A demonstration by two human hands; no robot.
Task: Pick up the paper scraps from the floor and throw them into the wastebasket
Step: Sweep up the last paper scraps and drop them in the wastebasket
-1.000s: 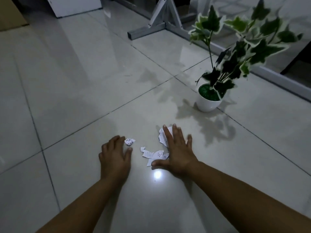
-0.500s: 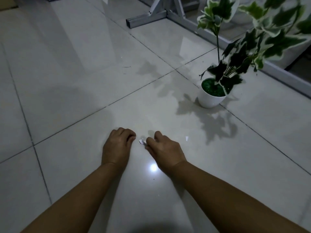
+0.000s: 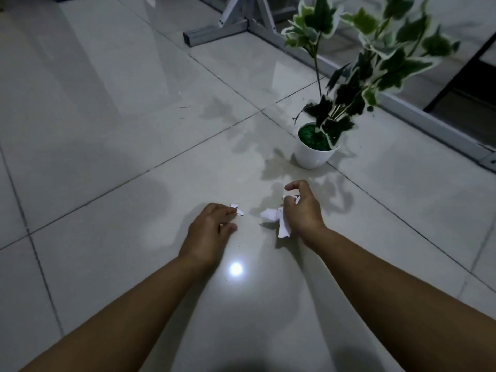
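Torn white paper scraps (image 3: 277,220) stick out of my right hand (image 3: 303,210), which is closed around them a little above the glossy tiled floor. My left hand (image 3: 210,229) is beside it on the left, its fingers pinched on a small white scrap (image 3: 236,209) at the fingertips. A narrow gap of bare floor separates the two hands. No wastebasket is in view.
A white pot with a variegated green plant (image 3: 314,154) stands just beyond my right hand. A grey metal frame (image 3: 214,32) lies at the back, with a long rail running down the right side. A bright light spot (image 3: 235,269) reflects on the tile between my forearms.
My right hand has moved right and lifted, now with a bunch of scraps showing in its grip. My left hand has closed on a small scrap. The camera has dipped slightly.
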